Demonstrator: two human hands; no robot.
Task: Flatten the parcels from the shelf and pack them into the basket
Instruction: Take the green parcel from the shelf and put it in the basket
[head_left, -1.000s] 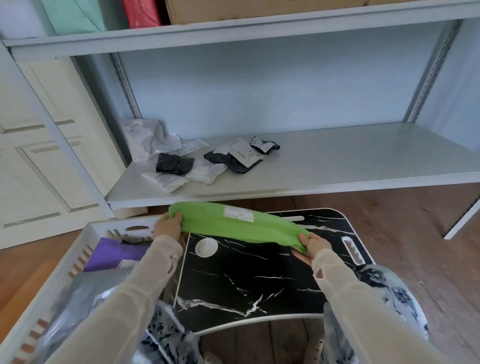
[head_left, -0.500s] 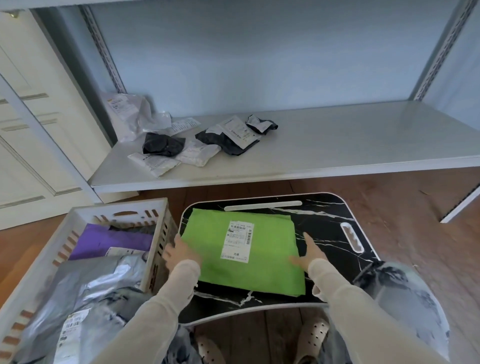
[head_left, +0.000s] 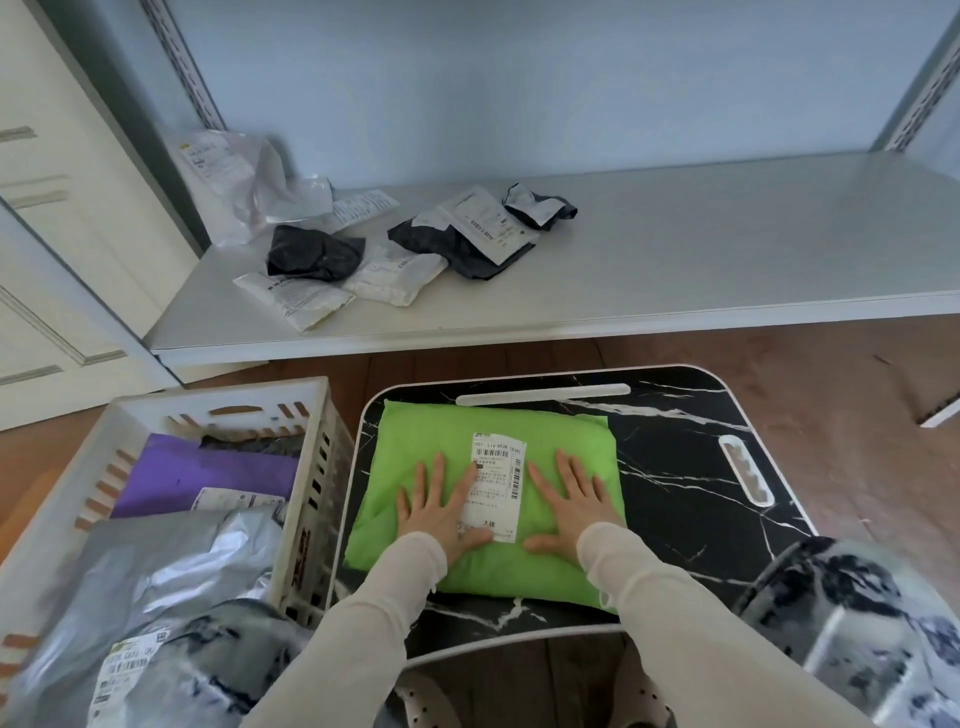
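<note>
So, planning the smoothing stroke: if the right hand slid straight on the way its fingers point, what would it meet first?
The right hand lies flat on the green parcel; past the parcel's far edge it would likely reach the white slot in the tray.

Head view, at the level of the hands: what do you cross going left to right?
White slatted plastic basket → left hand → right hand, both flat on the green plastic parcel → bare right side of the black marble-pattern lap table.
</note>
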